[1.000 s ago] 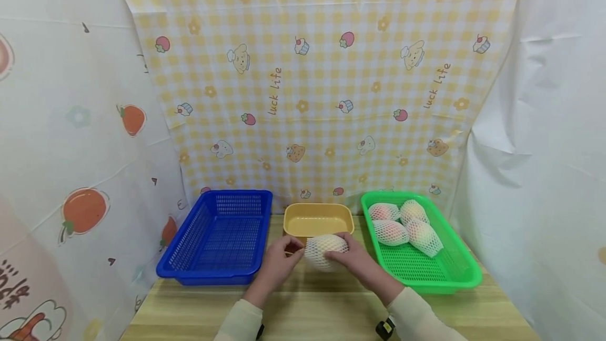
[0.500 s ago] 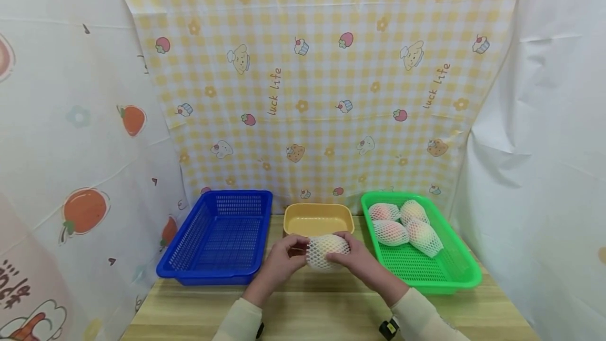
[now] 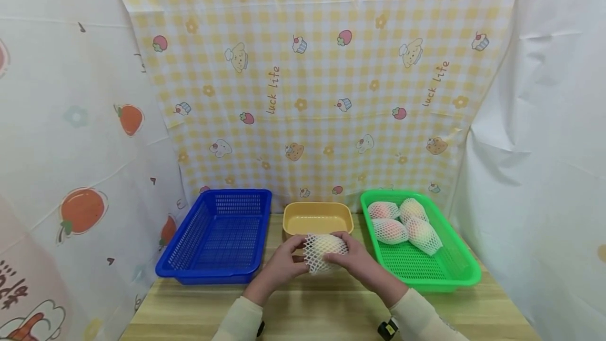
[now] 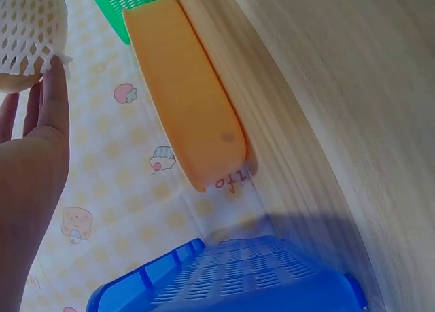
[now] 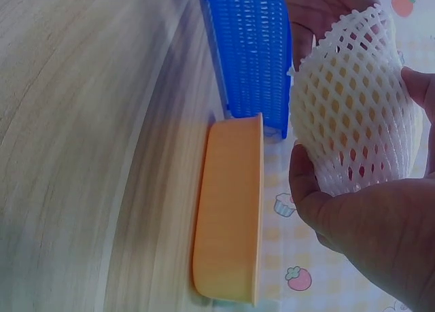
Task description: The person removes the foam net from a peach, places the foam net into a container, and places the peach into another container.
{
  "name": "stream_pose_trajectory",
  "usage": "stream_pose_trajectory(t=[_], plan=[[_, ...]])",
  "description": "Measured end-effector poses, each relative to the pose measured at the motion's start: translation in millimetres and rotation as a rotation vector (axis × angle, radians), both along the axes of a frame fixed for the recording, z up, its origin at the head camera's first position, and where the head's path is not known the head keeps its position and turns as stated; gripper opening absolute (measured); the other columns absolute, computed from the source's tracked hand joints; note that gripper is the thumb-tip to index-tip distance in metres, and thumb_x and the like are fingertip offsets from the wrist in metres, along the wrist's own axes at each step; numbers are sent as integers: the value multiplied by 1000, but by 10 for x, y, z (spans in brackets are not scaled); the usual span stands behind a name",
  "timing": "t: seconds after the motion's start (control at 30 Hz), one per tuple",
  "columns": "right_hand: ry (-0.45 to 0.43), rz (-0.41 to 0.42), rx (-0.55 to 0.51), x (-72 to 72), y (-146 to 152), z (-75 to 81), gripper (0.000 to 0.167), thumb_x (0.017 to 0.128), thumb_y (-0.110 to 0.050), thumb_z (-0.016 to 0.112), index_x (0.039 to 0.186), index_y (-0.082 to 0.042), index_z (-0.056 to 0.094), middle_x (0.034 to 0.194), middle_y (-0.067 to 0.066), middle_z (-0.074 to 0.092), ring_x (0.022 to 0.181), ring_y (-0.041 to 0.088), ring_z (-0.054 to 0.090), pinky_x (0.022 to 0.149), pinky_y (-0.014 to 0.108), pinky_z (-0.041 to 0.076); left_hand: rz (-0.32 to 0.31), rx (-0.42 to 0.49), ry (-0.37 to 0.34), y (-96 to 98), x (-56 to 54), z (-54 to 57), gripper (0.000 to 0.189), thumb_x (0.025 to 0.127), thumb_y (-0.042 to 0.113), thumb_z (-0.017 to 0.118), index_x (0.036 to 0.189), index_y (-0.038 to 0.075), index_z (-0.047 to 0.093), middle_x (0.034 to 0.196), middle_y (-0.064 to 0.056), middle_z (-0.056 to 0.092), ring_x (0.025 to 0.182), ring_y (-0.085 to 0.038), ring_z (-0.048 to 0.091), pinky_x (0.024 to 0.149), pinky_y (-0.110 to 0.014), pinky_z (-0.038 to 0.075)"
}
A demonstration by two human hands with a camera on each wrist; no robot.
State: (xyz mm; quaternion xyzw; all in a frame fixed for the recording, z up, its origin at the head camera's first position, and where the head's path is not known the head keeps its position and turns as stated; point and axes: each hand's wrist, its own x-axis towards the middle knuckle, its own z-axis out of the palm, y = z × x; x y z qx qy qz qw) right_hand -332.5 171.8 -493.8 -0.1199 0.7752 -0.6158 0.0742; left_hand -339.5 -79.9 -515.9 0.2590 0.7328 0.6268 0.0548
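Note:
A pale yellow round fruit [image 5: 353, 101] with hints of red sits inside a white foam net sleeve [image 3: 312, 254], held up above the table in front of the yellow tray. My right hand [image 3: 357, 262] grips the sleeved fruit from the right, thumb on the near side and fingers behind. On the left, my left hand [image 3: 283, 264] holds the sleeve's flared end between thumb and fingers. The left wrist view shows a fingertip right at the sleeve's edge, with bare fruit showing below it. Several sleeved fruits [image 3: 390, 230] lie in the green basket [image 3: 454, 272].
A blue basket [image 3: 213, 275] with nothing in it stands on the left of the wooden table [image 3: 322, 309]. Between the baskets, behind the hands, is an empty yellow tray [image 3: 318, 220]. A checked cloth [image 3: 322, 130] hangs behind them.
My left thumb and fingers have spread from a close pinch at the sleeve's end, and that end now flares wider. My right hand keeps its hold on the fruit, nearly in place.

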Motion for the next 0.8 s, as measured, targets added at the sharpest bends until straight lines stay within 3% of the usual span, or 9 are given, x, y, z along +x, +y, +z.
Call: stream_pose_trajectory(t=[0.2, 0.37, 0.5, 0.63, 0.8], plan=[[3, -4, -10, 17, -41, -14, 65, 97, -27, 88, 148, -3, 55, 135, 16, 64, 116, 27, 63, 92, 36, 57, -21, 23, -2, 32, -5, -10, 69, 89, -9, 77, 154, 0, 55, 144, -22, 57, 126, -41, 68, 90, -33, 64], [7, -8, 13, 34, -75, -15, 66, 97, -30, 88, 148, -3, 55, 135, 15, 64, 117, 27, 63, 92, 36, 57, -6, -2, 33, 61, -19, -16, 73, 87, -9, 79, 155, 2, 56, 149, -18, 54, 132, -34, 60, 96, -32, 62], [0, -5, 18, 36, -93, -12, 67, 97, -31, 88, 148, -3, 55, 135, 15, 65, 117, 28, 64, 93, 36, 57, 8, -18, 53, 77, -24, -16, 71, 87, -7, 83, 153, 3, 57, 150, -16, 55, 136, -34, 56, 101, -38, 60], [2, -3, 25, 31, -104, -24, 67, 97, -31, 88, 149, -3, 55, 135, 15, 65, 117, 27, 64, 93, 36, 56, 9, -35, 75, 87, -18, -17, 74, 82, -11, 78, 152, 2, 56, 149, -16, 54, 137, -36, 54, 101, -42, 60], [-2, 6, 23, 21, -118, -54, 68, 97, -31, 87, 150, -3, 55, 135, 15, 64, 117, 28, 63, 92, 37, 56, 15, -63, 81, 100, -14, -27, 83, 75, -17, 70, 155, 1, 53, 150, -16, 53, 138, -37, 53, 98, -38, 61]])
